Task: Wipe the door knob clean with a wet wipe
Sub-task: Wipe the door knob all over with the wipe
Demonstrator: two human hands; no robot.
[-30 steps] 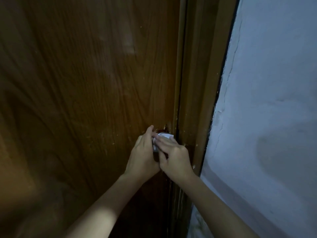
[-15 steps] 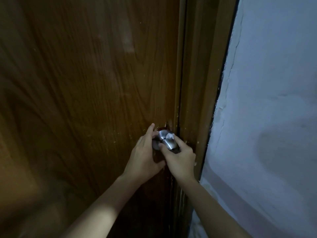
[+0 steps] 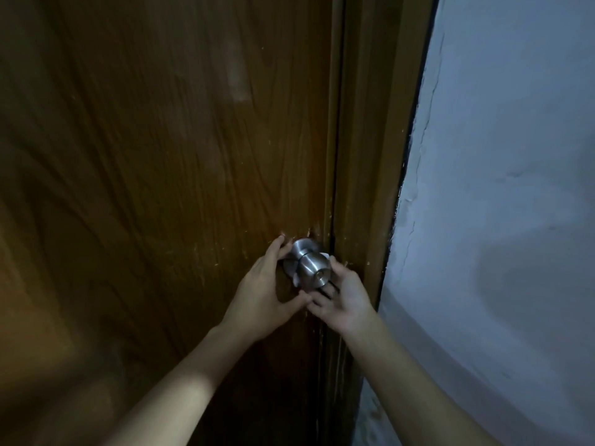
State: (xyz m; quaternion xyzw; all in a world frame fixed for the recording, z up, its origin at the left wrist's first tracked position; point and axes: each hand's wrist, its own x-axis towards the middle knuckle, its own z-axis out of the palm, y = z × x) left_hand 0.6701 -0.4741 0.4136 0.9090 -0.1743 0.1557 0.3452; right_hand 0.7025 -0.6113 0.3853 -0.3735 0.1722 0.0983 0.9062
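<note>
A dark brown wood-grain door (image 3: 161, 188) fills the left, shut against its brown wooden frame (image 3: 370, 156), with a pale blue-grey plastered wall (image 3: 515, 188) to the right. At the door's right edge sits the round brushed-steel door knob (image 3: 314, 272). The left hand (image 3: 262, 294) cups the knob's left side, fingers curled around its neck. The right hand (image 3: 346, 297) lies spread beneath the knob's right side, not clenched. Slivers of a white wet wipe (image 3: 325, 254) peek behind the knob; which hand grips it I cannot tell.
</note>
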